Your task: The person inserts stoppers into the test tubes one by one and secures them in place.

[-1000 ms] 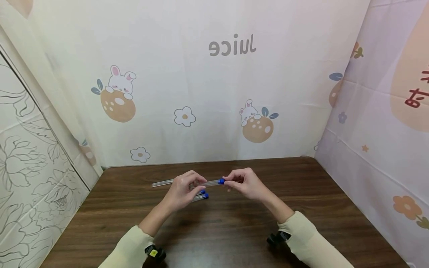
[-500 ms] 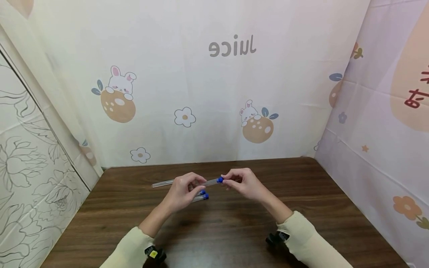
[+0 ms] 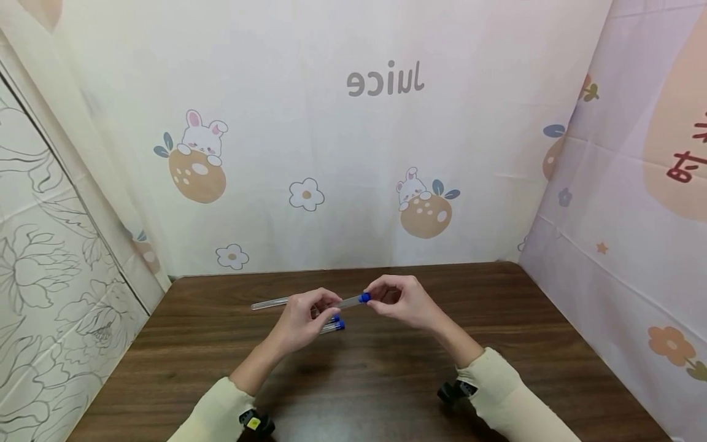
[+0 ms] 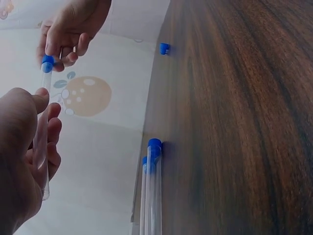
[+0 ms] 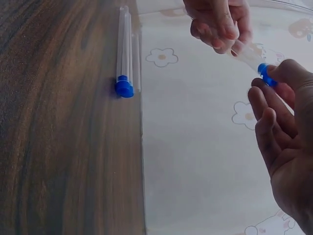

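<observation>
Held tube: a clear tube with a blue cap at its right end, raised off the wood just below the centre of the head frame; contents cannot be made out.
Left hand: the left hand grips the tube's body between thumb and curled fingers.
Right hand: the right hand pinches the cap between thumb and fingertip.
Capped tubes: two tubes lie side by side under the left hand, blue caps toward the right; what is in them is unclear.
Bare tube end: a rounded clear end pokes out left of the left hand; its other end is hidden.
Loose cap: in the left wrist view a blue stopper lies upper centre, near the table's edge.
Table edges: the brown table meets the printed curtain across mid-frame; its sides slant out to the lower corners.
Room: wood grain stretches between the pale sleeves to the bottom, and right of the right hand toward the side curtain.
</observation>
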Available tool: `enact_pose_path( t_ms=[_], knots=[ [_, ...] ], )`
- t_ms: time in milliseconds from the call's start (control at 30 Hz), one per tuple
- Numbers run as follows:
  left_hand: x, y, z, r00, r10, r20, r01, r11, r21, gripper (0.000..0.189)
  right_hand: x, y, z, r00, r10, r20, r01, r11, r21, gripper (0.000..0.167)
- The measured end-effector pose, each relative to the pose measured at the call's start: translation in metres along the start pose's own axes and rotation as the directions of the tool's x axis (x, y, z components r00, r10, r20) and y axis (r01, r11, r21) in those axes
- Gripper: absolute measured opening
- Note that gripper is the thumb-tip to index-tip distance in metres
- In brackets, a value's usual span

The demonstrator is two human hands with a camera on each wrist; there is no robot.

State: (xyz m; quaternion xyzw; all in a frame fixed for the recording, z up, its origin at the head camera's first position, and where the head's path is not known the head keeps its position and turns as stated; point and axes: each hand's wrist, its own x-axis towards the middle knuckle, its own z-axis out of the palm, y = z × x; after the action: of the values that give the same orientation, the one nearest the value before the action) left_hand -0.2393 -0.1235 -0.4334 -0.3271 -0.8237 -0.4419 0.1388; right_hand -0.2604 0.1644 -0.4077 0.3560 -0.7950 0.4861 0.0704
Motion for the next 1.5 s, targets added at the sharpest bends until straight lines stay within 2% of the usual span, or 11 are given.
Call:
enact_pose_path(
  t_ms=[100,333,500,933,1133,1367,1433,1500],
  knots=[
    [0.000,0.001,0.001,1.000,0.019,-0.005,-0.019,1.000,0.012,0.013,-0.001,-0.001,0.001,0.999,-0.033,-0.013,0.033,0.999,-0.023,0.015],
    [0.002,0.002,0.000,0.993,0.114,-0.035,-0.112,0.993,0.040,0.009,0.000,-0.005,0.000,0.998,-0.070,0.002,0.070,0.997,-0.031,0.014],
    [0.003,0.001,0.000,0.989,0.140,-0.036,-0.139,0.990,0.026,0.007,0.002,-0.007,-0.002,0.996,-0.089,0.008,0.089,0.995,-0.042,0.013],
    [0.008,0.005,0.002,0.997,0.083,-0.006,-0.083,0.997,0.010,0.005,0.003,-0.007,-0.003,0.993,-0.114,0.024,0.115,0.992,-0.049,0.014],
    [0.009,0.008,-0.001,0.999,0.050,0.021,-0.051,0.999,0.007,0.005,0.005,-0.003,-0.003,0.981,-0.193,0.033,0.195,0.979,-0.063,0.018],
    [0.011,0.009,-0.003,0.998,0.039,0.045,-0.039,0.999,-0.001,0.007,0.009,-0.001,-0.003,0.941,-0.331,0.078,0.338,0.936,-0.102,0.024],
    [0.011,0.008,-0.003,0.998,0.043,0.044,-0.043,0.999,-0.001,0.007,0.009,-0.001,-0.002,0.939,-0.336,0.072,0.342,0.933,-0.108,0.025],
    [0.011,0.008,-0.002,0.998,0.041,0.038,-0.041,0.999,0.000,0.006,0.009,-0.001,-0.001,0.947,-0.315,0.062,0.320,0.941,-0.105,0.025]
  ],
)
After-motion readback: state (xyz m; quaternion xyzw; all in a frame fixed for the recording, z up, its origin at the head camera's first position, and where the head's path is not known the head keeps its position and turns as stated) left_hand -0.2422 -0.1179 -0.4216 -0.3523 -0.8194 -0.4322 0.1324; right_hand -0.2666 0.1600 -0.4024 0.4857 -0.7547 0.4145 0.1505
